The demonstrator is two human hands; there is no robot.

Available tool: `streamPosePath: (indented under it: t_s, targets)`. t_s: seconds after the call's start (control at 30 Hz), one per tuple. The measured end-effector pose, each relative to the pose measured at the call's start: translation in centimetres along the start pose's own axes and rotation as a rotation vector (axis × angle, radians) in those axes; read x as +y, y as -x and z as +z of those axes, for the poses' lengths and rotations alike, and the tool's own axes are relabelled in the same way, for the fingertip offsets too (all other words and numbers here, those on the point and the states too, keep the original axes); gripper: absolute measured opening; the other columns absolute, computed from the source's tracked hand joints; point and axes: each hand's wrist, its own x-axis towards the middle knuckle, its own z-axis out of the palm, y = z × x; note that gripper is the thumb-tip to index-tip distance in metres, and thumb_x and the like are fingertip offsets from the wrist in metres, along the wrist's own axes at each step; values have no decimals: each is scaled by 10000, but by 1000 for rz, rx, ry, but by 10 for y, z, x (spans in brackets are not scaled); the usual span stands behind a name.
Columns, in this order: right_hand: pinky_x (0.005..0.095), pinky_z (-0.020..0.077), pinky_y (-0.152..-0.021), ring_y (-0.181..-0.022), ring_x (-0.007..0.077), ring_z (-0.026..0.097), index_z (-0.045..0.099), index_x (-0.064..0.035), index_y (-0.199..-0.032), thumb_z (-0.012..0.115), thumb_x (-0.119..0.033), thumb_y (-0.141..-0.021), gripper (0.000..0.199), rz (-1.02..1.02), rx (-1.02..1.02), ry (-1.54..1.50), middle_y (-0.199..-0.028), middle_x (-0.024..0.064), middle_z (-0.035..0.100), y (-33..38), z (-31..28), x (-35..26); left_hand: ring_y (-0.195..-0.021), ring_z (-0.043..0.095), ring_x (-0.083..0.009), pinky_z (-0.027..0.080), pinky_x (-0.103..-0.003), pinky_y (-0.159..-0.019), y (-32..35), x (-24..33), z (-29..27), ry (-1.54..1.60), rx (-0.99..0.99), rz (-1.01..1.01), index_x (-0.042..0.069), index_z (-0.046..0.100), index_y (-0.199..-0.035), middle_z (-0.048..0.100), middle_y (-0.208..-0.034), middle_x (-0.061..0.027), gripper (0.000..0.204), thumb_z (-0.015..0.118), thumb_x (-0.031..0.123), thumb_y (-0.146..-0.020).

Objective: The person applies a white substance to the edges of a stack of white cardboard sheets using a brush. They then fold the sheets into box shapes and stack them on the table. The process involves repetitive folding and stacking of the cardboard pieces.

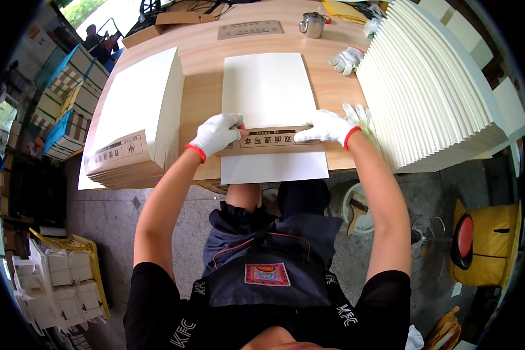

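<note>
A stack of white paper (pixel 268 87) lies in front of me, with a brown printed paper band (pixel 274 140) across its near end. My left hand (pixel 217 133), in a white glove with a red cuff and bare fingertips, is closed at the band's left end. My right hand (pixel 328 127), gloved likewise, rests on the band's right end with its fingers stretched out. Below the band, a white sheet (pixel 274 168) reaches over the table's near edge. The undersides of both hands are hidden.
A banded paper stack (pixel 137 99) stands left, a tall stack of white pads (pixel 426 87) right. Loose gloves (pixel 347 60) lie beside the tall stack. Farther back are a metal cup (pixel 313 25), a brown printed strip (pixel 249 30) and a cardboard box (pixel 184 17). A bucket (pixel 359 210) stands below.
</note>
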Motion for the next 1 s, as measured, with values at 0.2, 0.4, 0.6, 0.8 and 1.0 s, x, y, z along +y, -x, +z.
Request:
streamPosePath:
  t_s: [0.2,0.4,0.6,0.8,1.0]
  targets:
    - [422,478,-686,-737,296,626,648,-40,-820,730,-503,-786,471,43,160,-122,-756,154,649,-3,19,11,-751,646,-202,499,-345,-682,-5,-3,-3,-119,-64,-49,64,652,-876,672,-750,-88,290,814,286,-785]
    - [415,488,-686,-764,286,653,671,-85,-846,739,-537,-799,459,50,275,-127,-805,125,683,-5,37,17,-766,665,-221,506,-354,-693,-22,-25,1,-125,-55,9,40,648,-780,684,-761,-89,314,851,278,-743]
    - [396,481,-654,-733,266,647,680,-107,-823,753,-498,-812,398,-41,422,-156,-805,86,689,-9,56,28,-881,672,-248,523,-381,-776,-29,1,-6,-397,-188,5,129,658,-1078,688,-987,-72,401,835,295,-760]
    - [418,475,-640,-734,281,653,662,-98,-812,748,-505,-806,416,-83,436,-165,-788,102,680,-9,53,31,-1031,666,-283,551,-426,-853,-65,52,-10,-898,-596,520,375,379,-1486,504,-1378,-54,864,811,198,-760]
    - [401,519,-758,-852,287,655,678,-170,-1118,668,-357,-899,288,-157,757,-24,-1063,107,664,8,60,43,-1074,667,-264,579,-415,-862,-67,108,-2,-1139,-804,415,616,286,-1458,476,-1435,-55,1032,786,46,-758]
